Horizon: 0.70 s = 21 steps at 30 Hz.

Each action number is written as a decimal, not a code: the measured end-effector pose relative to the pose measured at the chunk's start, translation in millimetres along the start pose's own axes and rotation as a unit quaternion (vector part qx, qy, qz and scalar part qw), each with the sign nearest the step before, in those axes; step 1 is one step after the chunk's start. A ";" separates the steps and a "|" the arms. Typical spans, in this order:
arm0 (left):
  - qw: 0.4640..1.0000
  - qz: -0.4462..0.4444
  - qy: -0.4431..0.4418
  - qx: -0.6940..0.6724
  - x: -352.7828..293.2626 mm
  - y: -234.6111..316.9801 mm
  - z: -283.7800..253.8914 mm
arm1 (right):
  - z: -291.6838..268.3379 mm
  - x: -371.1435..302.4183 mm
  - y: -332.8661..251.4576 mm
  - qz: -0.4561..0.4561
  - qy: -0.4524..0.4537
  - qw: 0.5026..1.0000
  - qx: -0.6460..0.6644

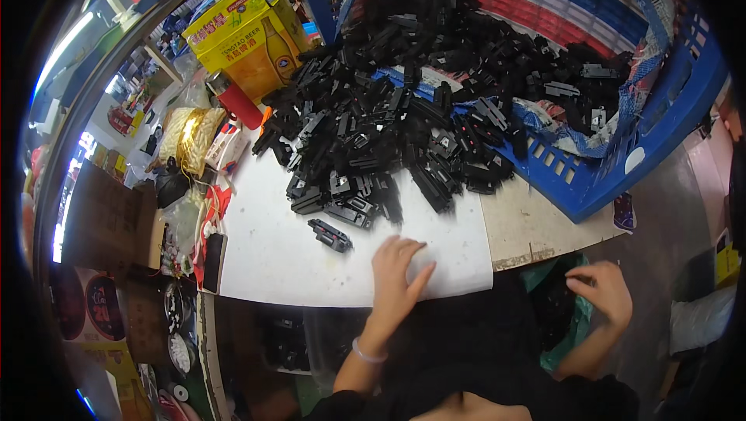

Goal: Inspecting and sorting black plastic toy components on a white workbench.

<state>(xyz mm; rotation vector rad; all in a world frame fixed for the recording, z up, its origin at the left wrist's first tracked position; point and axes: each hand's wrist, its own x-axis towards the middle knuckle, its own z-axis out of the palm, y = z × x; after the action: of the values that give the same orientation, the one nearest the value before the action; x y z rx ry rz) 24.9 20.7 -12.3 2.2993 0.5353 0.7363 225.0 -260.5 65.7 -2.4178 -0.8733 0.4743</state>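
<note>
My left hand (398, 272) hovers at the front of the white tabletop sheet (272, 266), fingers spread and holding nothing. Closest to it lies a single small black plastic part (330, 235), with a bit of red on it. Behind that spreads a large heap of similar black parts (365, 137). My right hand (606, 290) is off the table's front edge at the right, over a green plastic bag (579, 320) with dark contents. Its thumb and fingertips are a little apart, and nothing shows between them.
A tipped blue plastic basket (614, 188) with a striped woven lining (536, 21) opens onto the heap. At the left stand a yellow carton (249, 36), a red cylinder (237, 101) and a cream-coloured roll of cord (185, 140). Cardboard boxes (105, 211) stand further left.
</note>
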 end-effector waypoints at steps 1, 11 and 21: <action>0.996 0.024 0.019 0.078 5.8 -7.1 1.8 | -0.5 -5.3 4.6 0.074 -0.042 0.994 -0.062; 0.869 0.309 -0.044 0.383 114.4 -39.4 19.3 | 68.4 14.9 -17.6 -0.166 -0.042 0.985 -0.019; 0.853 -0.250 0.072 -0.452 26.0 13.1 44.1 | 152.3 45.3 -65.5 -0.104 -0.007 0.902 0.418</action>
<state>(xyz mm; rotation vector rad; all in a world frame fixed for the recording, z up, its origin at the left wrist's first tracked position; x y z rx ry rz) 74.6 5.2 -21.6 1.1649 0.6395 0.6904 153.2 -133.6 -25.2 -1.5199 -0.7171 0.6246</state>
